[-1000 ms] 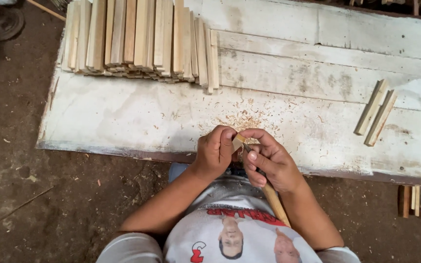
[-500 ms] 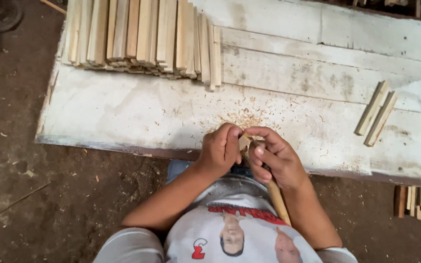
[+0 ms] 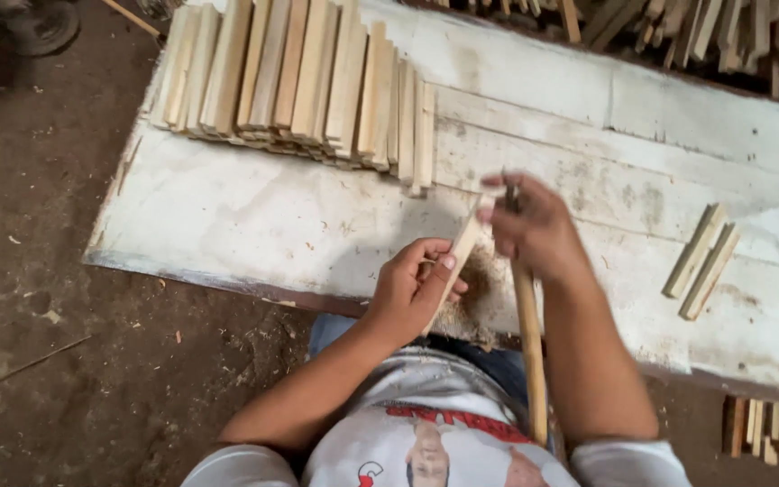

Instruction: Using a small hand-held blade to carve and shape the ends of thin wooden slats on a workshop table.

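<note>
Wood strip (image 3: 460, 255) in left grip (image 3: 415, 290), tilted upward.

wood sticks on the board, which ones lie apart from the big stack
The pair of sticks at the board's right end, lying side by side on bare surface. The big stack sits at the far left.

The right hand (image 3: 534, 230) is smeared by motion blur, so its fingers and the dark top of the long wooden stick (image 3: 528, 343) it grips cannot be made out. The stick's lower end vanishes behind the forearm. The left hand (image 3: 412, 289) covers the lower part of a pale wood strip (image 3: 462, 248). Scrap wood (image 3: 678, 27) at the top edge is cut off.
</note>
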